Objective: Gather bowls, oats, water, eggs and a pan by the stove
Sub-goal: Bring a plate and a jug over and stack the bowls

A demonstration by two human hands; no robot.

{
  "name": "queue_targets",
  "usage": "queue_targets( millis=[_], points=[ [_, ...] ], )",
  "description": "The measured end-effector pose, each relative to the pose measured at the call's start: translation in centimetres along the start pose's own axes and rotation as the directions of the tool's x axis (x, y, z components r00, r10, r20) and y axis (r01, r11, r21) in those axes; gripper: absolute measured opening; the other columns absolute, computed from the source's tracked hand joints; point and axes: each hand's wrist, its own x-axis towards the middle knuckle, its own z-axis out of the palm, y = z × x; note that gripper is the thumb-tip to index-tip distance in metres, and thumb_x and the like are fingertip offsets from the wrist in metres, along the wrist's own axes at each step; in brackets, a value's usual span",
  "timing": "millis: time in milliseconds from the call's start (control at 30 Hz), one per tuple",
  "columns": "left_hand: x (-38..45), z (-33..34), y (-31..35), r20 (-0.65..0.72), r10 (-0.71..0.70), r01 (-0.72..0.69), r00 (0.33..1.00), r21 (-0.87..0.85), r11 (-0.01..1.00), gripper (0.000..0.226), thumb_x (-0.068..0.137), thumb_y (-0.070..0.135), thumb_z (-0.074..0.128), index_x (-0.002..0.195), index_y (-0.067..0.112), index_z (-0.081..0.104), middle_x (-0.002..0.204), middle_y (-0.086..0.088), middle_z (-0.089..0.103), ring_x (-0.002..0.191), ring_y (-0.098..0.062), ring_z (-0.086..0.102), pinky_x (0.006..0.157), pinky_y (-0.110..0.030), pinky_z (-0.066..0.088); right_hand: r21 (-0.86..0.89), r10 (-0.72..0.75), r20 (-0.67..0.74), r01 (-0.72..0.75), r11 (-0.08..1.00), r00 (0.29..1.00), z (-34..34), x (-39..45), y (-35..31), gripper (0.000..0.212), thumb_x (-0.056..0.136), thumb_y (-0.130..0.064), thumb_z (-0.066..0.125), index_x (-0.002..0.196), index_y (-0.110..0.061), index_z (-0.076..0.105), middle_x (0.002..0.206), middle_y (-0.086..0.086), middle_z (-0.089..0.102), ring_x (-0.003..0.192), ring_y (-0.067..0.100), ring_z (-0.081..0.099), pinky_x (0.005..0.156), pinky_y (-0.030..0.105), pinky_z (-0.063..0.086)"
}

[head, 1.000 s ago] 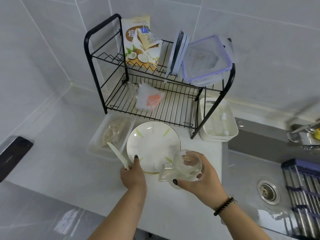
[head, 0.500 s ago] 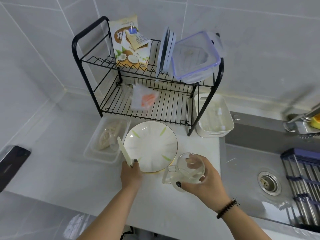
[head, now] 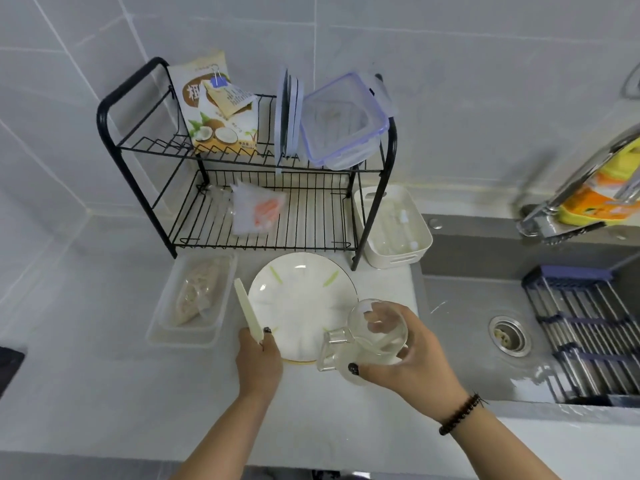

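**Glass jug and utensil held over the desk beside the plate**

The right hand [head: 408,355] is wrapped around a clear glass jug [head: 375,336], with fingers curled over the far side of its rim and the thumb below; a little water appears to lie in it. The jug is kept upright, probably so that nothing spills, with its handle turned toward the plate. The left hand [head: 258,358] is closed on the lower end of a pale, flat utensil [head: 247,311], whose blade points away along the plate's left edge.

A white plate [head: 301,303] with green strokes lies flat on the desk [head: 104,375] just in front of the black dish rack [head: 263,188], seemingly set down first as a gathered dish. A clear tub [head: 194,299] holding a bagged, grainy food, possibly the oats, sits just left of the plate. A coconut-printed packet [head: 214,109] stands on the upper shelf. The sink [head: 485,306] lies to the right, which would explain the jug's position.

No eggs, pan or stove can be seen, so much of the gathering is judged undone.
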Motion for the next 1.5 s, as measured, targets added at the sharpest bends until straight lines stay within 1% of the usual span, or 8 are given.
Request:
queue_targets(
  millis=[133,267,333,533,833,1167,1300,1500],
  points=[
    [-0.5,-1.0,0.3,0.093,0.038,-0.036,0.995,-0.020,0.999,0.008,0.098,0.016,0.048,0.099,0.009,0.051,0.081,0.001,0.058,0.083,-0.031,0.056,0.070,-0.033,0.037,0.013,-0.034,-0.091,0.035,0.999,0.995,0.5,-0.9,-1.8,0.073,0.053,-0.010,0.093,0.113,-0.032,0.059,0.107,-0.019,0.064,0.105,0.003,0.060,0.077,0.013,0.048],
    [-0.8,-2.7,1.4,0.210,0.111,-0.115,0.971,0.007,0.993,0.010,0.099,0.018,0.047,0.098,0.009,0.052,0.084,0.000,0.060,0.073,-0.016,0.055,0.062,-0.033,0.036,0.055,-0.045,-0.238,0.060,0.997,0.970,2.0,-2.1,-3.7,0.073,0.054,-0.011,0.092,0.113,-0.036,0.057,0.111,-0.015,0.065,0.105,0.004,0.060,0.076,0.014,0.049],
    [-0.7,-3.5,2.3,0.278,0.143,-0.160,0.950,0.039,0.986,0.013,0.099,0.020,0.045,0.100,0.008,0.051,0.085,-0.003,0.061,0.073,-0.017,0.055,0.060,-0.033,0.038,0.071,-0.050,-0.309,0.076,0.995,0.950,2.8,-3.0,-4.5,0.073,0.055,-0.012,0.092,0.114,-0.036,0.057,0.111,-0.016,0.065,0.105,0.005,0.060,0.077,0.019,0.052],
    [-1.2,-5.3,4.7,0.463,0.264,-0.343,0.846,0.094,0.935,0.015,0.100,0.020,0.044,0.102,0.006,0.048,0.082,-0.008,0.059,0.066,-0.017,0.052,0.054,-0.028,0.038,0.091,-0.027,-0.544,0.091,0.992,0.839,5.3,-8.1,-6.6,0.065,0.052,-0.020,0.088,0.104,-0.047,0.060,0.111,-0.016,0.063,0.106,0.008,0.059,0.082,0.030,0.056],
    [-7.4,-4.1,6.0,0.696,0.262,-0.432,0.669,0.076,0.899,0.016,0.100,0.024,0.041,0.109,0.013,0.049,0.089,0.000,0.058,0.075,-0.014,0.054,0.055,-0.030,0.037,0.127,0.093,-0.762,0.008,0.992,0.641,6.1,-16.3,-6.4,0.074,0.042,-0.041,0.083,0.112,-0.040,0.059,0.109,-0.017,0.063,0.104,0.007,0.061,0.087,0.039,0.055],
    [-18.7,0.5,5.1,0.869,0.265,-0.553,0.417,0.011,0.833,0.017,0.098,0.023,0.045,0.110,0.014,0.053,0.097,-0.001,0.061,0.083,-0.019,0.056,0.061,-0.031,0.039,0.124,0.127,-0.900,-0.032,0.992,0.416,1.3,-26.2,-4.4,0.071,0.039,-0.046,0.080,0.106,-0.044,0.058,0.106,-0.020,0.062,0.099,-0.001,0.061,0.080,0.018,0.049],
    [-24.8,2.9,4.5,0.889,0.268,-0.588,0.371,0.002,0.809,0.019,0.099,0.022,0.045,0.114,0.015,0.052,0.099,0.000,0.060,0.090,-0.022,0.057,0.066,-0.031,0.039,0.130,0.138,-0.918,-0.047,0.990,0.371,-2.1,-30.9,-2.7,0.073,0.039,-0.045,0.081,0.109,-0.042,0.058,0.109,-0.019,0.063,0.101,0.001,0.061,0.077,0.014,0.048],
    [-36.1,7.3,3.3,0.910,0.275,-0.642,0.309,-0.014,0.767,0.010,0.100,0.019,0.045,0.103,0.011,0.050,0.092,-0.002,0.059,0.074,-0.012,0.051,0.057,-0.028,0.036,0.142,0.156,-0.949,-0.072,0.987,0.273,-8.7,-39.6,-0.2,0.075,0.039,-0.045,0.081,0.110,-0.041,0.058,0.106,-0.024,0.062,0.100,-0.002,0.061,0.078,0.016,0.050]
  ],
)
